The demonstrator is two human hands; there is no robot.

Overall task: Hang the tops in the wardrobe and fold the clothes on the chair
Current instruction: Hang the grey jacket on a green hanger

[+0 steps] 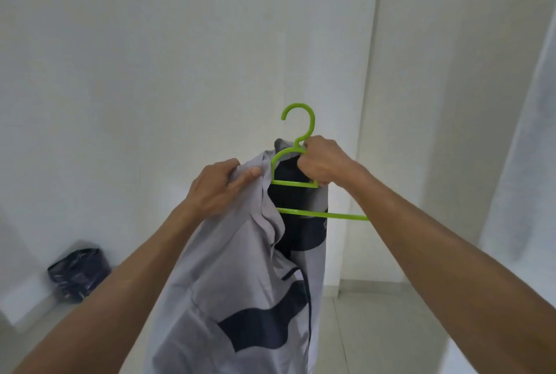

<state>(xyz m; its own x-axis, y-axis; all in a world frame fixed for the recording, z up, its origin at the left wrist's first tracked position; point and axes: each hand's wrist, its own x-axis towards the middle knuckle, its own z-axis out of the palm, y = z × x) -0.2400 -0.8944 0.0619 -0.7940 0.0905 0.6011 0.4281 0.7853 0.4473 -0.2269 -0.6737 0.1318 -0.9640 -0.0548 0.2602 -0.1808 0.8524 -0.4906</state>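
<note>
A light grey top (240,277) with dark navy patches hangs in front of me, draped partly over a bright green plastic hanger (298,127). My right hand (323,164) grips the hanger just below its hook, fingers curled round the frame. My left hand (222,185) pinches the grey fabric at the top's shoulder, on the hanger's left side. The hanger's left arm is hidden inside the fabric; its lower bar sticks out to the right, bare. The hook is free in the air, not on any rail.
White walls or closed panels (180,57) fill the view ahead, with a vertical seam (373,103) right of centre. A dark plastic bag (78,274) sits on the floor at the lower left. Pale tiled floor (391,328) lies at the lower right.
</note>
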